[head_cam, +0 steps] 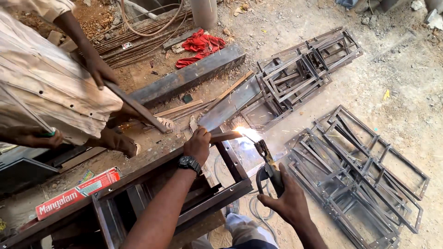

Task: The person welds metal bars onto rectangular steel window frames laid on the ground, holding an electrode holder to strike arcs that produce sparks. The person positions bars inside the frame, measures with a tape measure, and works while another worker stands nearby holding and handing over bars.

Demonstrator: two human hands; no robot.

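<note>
Both hands engaged: left hand (197, 145) clamps the steel strip (224, 136) steady; right hand (288, 199) grips the electrode holder (269, 167) at the arc (241, 132).

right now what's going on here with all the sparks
A person is welding on the ground. Their right hand grips an electrode holder whose tip throws a bright arc against a metal bar, which the left hand steadies on a dark steel frame. A second person crouches beside them, holding a flat strip. Stacks of welded frames lie to the right.
</note>
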